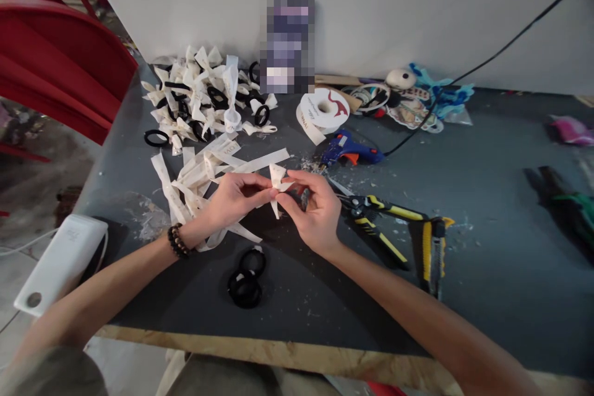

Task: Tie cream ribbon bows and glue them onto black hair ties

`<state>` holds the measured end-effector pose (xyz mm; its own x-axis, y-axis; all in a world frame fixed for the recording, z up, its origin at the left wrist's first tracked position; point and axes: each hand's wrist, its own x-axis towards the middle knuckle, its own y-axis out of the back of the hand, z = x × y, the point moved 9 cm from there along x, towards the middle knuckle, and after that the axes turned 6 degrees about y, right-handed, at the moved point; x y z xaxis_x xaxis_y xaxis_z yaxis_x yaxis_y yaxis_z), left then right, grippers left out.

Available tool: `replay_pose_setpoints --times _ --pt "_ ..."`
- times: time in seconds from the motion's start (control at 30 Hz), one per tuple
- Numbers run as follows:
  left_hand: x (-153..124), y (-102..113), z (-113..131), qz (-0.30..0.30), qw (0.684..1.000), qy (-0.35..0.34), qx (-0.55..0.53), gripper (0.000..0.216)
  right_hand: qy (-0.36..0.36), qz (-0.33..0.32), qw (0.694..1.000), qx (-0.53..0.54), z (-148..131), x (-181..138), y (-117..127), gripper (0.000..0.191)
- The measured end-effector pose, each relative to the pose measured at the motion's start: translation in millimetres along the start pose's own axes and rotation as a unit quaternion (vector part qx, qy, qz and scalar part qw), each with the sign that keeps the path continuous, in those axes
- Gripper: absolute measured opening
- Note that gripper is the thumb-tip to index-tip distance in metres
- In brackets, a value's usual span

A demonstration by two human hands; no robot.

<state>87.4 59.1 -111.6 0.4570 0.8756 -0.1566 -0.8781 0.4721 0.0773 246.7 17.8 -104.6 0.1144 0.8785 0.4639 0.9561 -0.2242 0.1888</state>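
Observation:
Both hands meet over the middle of the dark table point(487, 210). My left hand point(236, 198) and my right hand point(313, 210) pinch one folded piece of cream ribbon point(278, 178) between their fingertips, its ends sticking up and down. My left wrist wears a dark bead bracelet point(177, 240). Cut cream ribbon strips point(199, 176) lie just left of my hands. A few black elastic hair ties point(245, 278) rest on the table below my hands.
A heap of finished ribbon bows with black hair ties point(204, 96) lies at the back left. A ribbon spool point(325, 110), blue glue gun point(348, 150), yellow-handled scissors point(380, 226), utility knife point(434, 253) and white power bank point(60, 263) surround the hands. Red chair point(55, 62) stands left.

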Motion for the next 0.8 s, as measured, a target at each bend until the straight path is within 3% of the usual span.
replay_pose_setpoints --times 0.3,0.4,0.53,0.8 --pt "0.8 -1.0 -6.8 -0.005 0.998 0.033 -0.056 0.028 0.017 -0.008 1.000 0.002 -2.4 -2.1 -0.4 0.034" --pt "2.1 1.2 -12.8 0.006 0.994 0.041 -0.106 0.028 -0.016 -0.011 1.000 -0.008 -0.3 -2.1 -1.7 0.038" --pt "1.9 5.6 -12.6 0.035 0.995 0.024 -0.090 0.029 -0.064 -0.026 0.998 0.001 7.6 -1.9 -6.1 0.041" --pt "-2.5 9.5 4.2 0.072 0.997 -0.034 0.009 0.028 -0.075 -0.017 0.997 -0.018 10.1 1.0 -3.3 0.008"
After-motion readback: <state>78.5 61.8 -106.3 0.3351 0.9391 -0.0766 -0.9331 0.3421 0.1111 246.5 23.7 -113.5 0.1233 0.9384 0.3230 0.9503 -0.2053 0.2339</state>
